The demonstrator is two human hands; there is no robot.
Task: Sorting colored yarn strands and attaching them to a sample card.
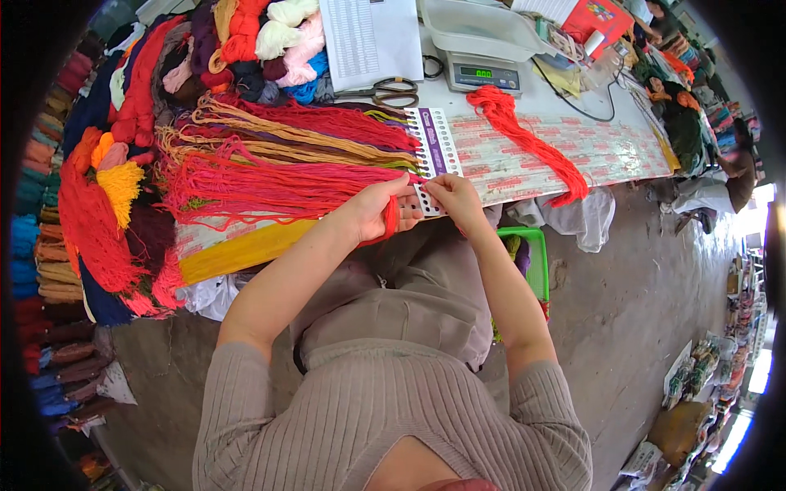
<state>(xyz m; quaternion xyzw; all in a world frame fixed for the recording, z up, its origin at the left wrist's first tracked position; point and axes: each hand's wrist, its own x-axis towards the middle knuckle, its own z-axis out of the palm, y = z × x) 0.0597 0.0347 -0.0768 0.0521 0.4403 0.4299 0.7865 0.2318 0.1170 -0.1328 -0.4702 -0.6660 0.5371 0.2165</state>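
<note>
A white and purple card with punched holes (442, 146) lies across the table near its front edge. Bundles of red and pink thread (270, 190) and tan thread (303, 147) stretch leftward from its left holes. My left hand (383, 209) is closed at the card's near left edge, a red strand (391, 219) looped through its palm and fingers. My right hand (456, 199) pinches at the card's near end, over the holes; what sits between its fingertips is too small to make out. To the right lies a loose red-orange skein (532, 141).
Behind the card are black-handled scissors (395, 92), a printed sheet (372, 41) and a digital scale (485, 75) bearing a clear plastic tub (479, 29). Colourful yarn skeins (270, 41) crowd the left. A green basket (536, 266) stands below the table edge.
</note>
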